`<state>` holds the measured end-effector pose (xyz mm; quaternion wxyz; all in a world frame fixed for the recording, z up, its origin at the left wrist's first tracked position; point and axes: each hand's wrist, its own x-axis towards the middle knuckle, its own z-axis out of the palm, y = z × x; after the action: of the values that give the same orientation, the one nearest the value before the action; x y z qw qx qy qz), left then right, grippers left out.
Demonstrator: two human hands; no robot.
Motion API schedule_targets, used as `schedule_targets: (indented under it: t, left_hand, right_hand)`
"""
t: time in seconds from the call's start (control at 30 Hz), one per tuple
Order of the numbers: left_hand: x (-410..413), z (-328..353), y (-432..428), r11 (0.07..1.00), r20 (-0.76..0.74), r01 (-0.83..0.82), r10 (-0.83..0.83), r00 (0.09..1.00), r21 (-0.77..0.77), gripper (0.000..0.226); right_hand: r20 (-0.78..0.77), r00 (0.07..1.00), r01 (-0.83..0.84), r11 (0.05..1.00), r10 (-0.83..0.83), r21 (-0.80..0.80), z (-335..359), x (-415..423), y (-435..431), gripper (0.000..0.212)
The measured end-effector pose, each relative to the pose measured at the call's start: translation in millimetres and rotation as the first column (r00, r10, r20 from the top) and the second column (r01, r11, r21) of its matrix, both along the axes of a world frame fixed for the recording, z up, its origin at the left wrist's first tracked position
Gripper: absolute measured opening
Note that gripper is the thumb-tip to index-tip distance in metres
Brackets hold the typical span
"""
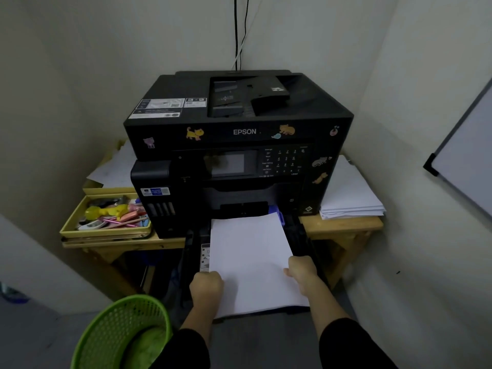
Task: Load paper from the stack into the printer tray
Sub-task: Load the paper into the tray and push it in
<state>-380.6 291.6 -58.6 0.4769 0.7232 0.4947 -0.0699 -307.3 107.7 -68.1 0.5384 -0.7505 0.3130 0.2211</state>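
Observation:
A black Epson printer (239, 134) stands on a low wooden table (343, 227). Its black paper tray (300, 235) is pulled out toward me at the bottom front. A bundle of white paper (250, 254) lies over the tray, its far edge at the printer's slot beside a blue guide (278, 213). My left hand (206, 287) grips the bundle's near left edge. My right hand (302, 272) grips its right edge. A stack of white paper (346, 193) rests on the table right of the printer.
A yellow tray of pens and small items (106, 217) sits left of the printer, with loose sheets (117, 166) behind it. A green mesh basket (119, 334) stands on the floor at lower left. A whiteboard (468, 155) leans on the right wall. Cables (239, 30) run up the corner.

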Motion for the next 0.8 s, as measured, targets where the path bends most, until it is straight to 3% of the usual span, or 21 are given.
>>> schedule_targets:
  t: [0.4, 0.63, 0.8]
  left_hand:
    - [17.4, -5.4, 5.7, 1.0, 0.064, 0.008, -0.007, 0.998, -0.01, 0.033]
    - [30.4, -10.3, 15.1, 0.998, 0.019, 0.034, -0.033, 0.999, -0.045, 0.027]
    - [44.9, -6.4, 18.5, 0.977, -0.042, 0.207, -0.205, 0.978, 0.058, 0.033]
  right_hand:
    - [-0.007, 0.999, -0.054, 0.998, 0.054, -0.02, 3.1, 13.7, 2.7, 0.028]
    - [-0.039, 0.996, -0.084, 0.996, 0.082, -0.035, 1.3, 28.6, 8.0, 0.033]
    - [0.022, 0.997, -0.075, 0.997, 0.075, -0.015, 0.9, 37.0, 14.2, 0.007]
